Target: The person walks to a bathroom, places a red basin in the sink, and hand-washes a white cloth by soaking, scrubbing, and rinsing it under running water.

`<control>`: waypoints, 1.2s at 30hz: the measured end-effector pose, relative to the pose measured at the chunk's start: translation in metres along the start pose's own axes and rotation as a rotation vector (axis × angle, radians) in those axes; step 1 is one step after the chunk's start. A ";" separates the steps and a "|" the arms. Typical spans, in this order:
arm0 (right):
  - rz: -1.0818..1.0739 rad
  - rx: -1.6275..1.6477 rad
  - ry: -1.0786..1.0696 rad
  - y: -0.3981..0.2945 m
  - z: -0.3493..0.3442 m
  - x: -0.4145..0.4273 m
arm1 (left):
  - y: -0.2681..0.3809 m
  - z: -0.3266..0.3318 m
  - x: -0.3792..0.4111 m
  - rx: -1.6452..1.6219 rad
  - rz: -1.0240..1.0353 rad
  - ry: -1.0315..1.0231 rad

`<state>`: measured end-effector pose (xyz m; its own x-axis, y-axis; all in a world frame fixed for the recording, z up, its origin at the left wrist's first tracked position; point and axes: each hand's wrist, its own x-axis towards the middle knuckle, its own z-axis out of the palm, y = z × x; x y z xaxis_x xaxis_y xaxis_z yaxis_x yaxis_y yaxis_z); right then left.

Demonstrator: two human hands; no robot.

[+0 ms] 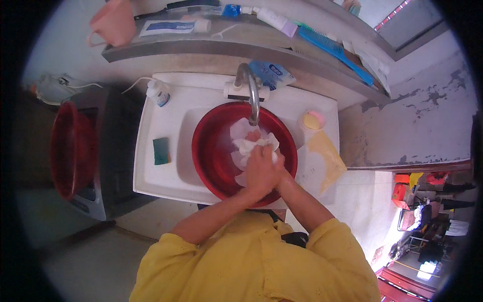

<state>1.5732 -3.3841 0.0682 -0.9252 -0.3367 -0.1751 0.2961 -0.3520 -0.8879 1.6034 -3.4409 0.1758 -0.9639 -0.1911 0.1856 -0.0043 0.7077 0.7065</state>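
Both my hands are together over a red plastic basin (211, 158), gripping a bunched white cloth (245, 145). My left hand (259, 168) lies over the cloth with its fingers bent around it. My right hand (280, 169) presses in from the other side, largely covered by the left hand and the cloth. Fingertips show beyond the cloth's far side. Part of the cloth hangs down into the basin, where there seems to be cloudy water. A curved metal faucet (254, 102) reaches over the basin's far side; I cannot tell whether water runs from it.
The basin rests in a white sink (151, 177). A green sponge (161, 151) and white bottle (157, 93) stand left; a yellow cloth-like sheet (328, 160) and small tub (313, 121) lie right. A shelf (226, 47) with toiletries spans behind. Another red basin (71, 151) leans at far left.
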 end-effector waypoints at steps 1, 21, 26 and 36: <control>-0.127 -0.418 -0.006 0.006 -0.006 0.002 | -0.006 0.006 0.005 0.018 0.038 -0.021; 0.321 -0.342 0.381 -0.114 -0.066 -0.060 | -0.036 0.018 0.054 -0.451 -0.300 -0.397; 0.097 -1.294 0.514 -0.109 -0.147 -0.108 | -0.082 0.014 0.076 0.330 -0.114 -0.641; 0.432 -0.254 0.257 -0.135 -0.014 -0.060 | -0.085 0.030 0.080 -0.349 -0.472 -0.595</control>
<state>1.5853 -3.3043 0.1931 -0.7699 -0.1686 -0.6155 0.6240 0.0029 -0.7814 1.5189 -3.4963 0.1104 -0.8615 0.0457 -0.5057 -0.4548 0.3731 0.8086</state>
